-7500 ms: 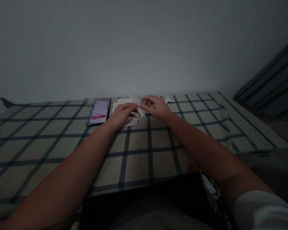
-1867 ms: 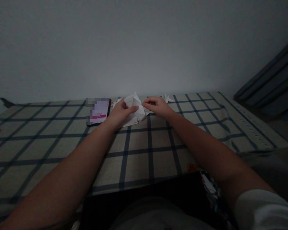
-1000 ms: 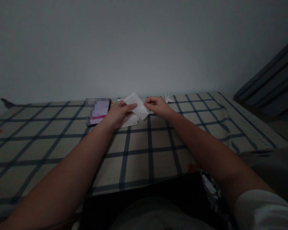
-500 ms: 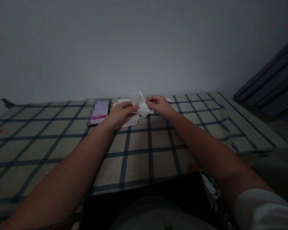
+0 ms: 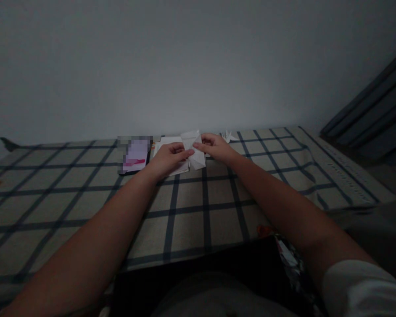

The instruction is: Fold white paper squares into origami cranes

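A folded piece of white paper point(image 5: 198, 161) is held up between my two hands, its creased faces turned toward me. My left hand point(image 5: 170, 159) pinches its left side, thumb on the near face and fingers mostly behind. On the right, my right hand point(image 5: 217, 147) grips the other edge, with its thumb laid across the front. Beneath my left hand lies a stack of white paper sheets point(image 5: 179, 169), partly covered by the hand. Just past my right hand sits a small folded paper figure point(image 5: 229, 137) with pointed tips.
A checked cloth point(image 5: 189, 224) covers the table, which meets a plain wall point(image 5: 198, 66) at the back. Left of the paper stack lies a phone point(image 5: 137, 154) with a lit, partly blurred screen. A dark curtain point(image 5: 376, 101) hangs at the far right.
The folded paper has turned from a peaked, partly opened shape to a flatter one facing me. My right thumb has moved left onto its front.
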{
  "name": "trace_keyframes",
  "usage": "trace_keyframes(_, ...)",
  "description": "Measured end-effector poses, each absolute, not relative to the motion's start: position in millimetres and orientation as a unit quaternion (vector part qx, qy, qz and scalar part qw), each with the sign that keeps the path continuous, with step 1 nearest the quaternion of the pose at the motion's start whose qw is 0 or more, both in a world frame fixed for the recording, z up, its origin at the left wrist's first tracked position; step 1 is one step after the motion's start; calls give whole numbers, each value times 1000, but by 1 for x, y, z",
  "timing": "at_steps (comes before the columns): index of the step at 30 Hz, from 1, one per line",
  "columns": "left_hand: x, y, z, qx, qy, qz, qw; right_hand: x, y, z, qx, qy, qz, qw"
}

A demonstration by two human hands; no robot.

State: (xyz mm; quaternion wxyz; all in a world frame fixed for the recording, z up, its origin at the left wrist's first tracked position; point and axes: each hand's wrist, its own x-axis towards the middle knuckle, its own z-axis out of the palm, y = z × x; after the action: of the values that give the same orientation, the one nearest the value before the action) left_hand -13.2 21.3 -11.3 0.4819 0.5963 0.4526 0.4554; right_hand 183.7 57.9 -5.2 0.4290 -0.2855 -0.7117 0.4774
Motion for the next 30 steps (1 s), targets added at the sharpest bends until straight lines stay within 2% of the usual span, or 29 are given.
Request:
trace_keyframes(11,-10,18,-11,589,424,444,526,184,60,-8,-319,-668,491,459)
trace_keyframes(20,-12,16,-4,603,457,483,441,181,51,5,-333,-651,517,445)
trace_keyframes(30,-15,23,-14,591,451,459,486,185,55,2,-354,-659,489,449)
